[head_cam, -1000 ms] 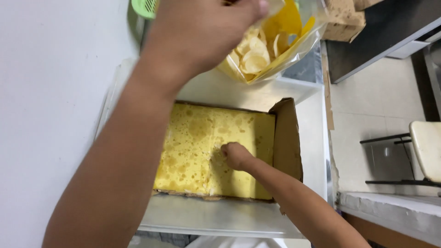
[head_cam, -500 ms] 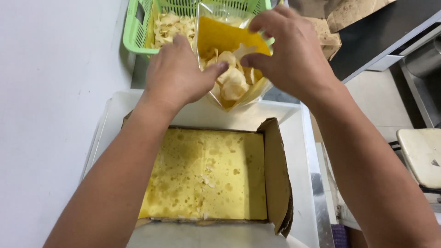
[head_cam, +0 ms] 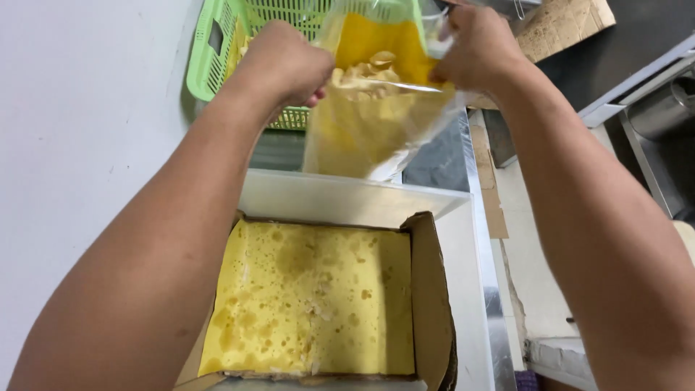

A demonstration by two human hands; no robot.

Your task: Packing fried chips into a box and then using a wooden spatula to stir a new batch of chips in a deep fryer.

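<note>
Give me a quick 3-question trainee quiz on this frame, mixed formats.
1. True or false: both hands grip the clear plastic bag.
2. What lies in the cardboard box? A. a yellow sheet B. red cubes C. metal bolts
3. Fill in: behind the bag stands a green ______.

Key
1. True: the left hand and right hand hold its top edge, one at each side.
2. A: the yellow sheet fills the box.
3. basket
</note>
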